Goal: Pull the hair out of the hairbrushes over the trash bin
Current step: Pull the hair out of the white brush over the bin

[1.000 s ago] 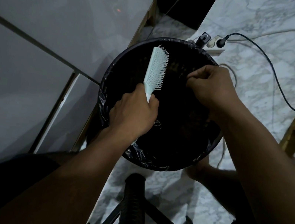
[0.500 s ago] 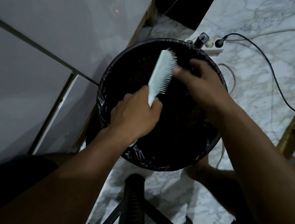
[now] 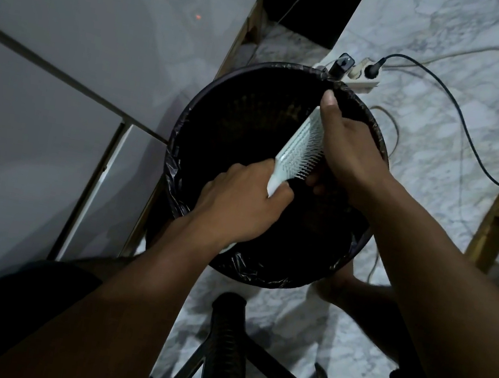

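Observation:
A pale hairbrush [image 3: 297,150] with white bristles is held over the round black trash bin [image 3: 208,109], which is lined with a black bag. My left hand [image 3: 239,203] grips its handle, and the head tilts up to the right. My right hand [image 3: 344,145] lies over the bristle side, thumb up at the brush tip and fingers curled under the lower bristles. Whether any hair is pinched in those fingers is hidden.
A white power strip [image 3: 359,75] with a black plug and cable lies on the marble floor just behind the bin. A grey cabinet [image 3: 65,59] stands to the left, a wooden leg [image 3: 492,229] to the right, a black stool frame [image 3: 224,349] below.
My right hand moved from beside the brush onto its bristles and now covers the head. The left hand tilted the brush to the right and lowered it into the bin's mouth.

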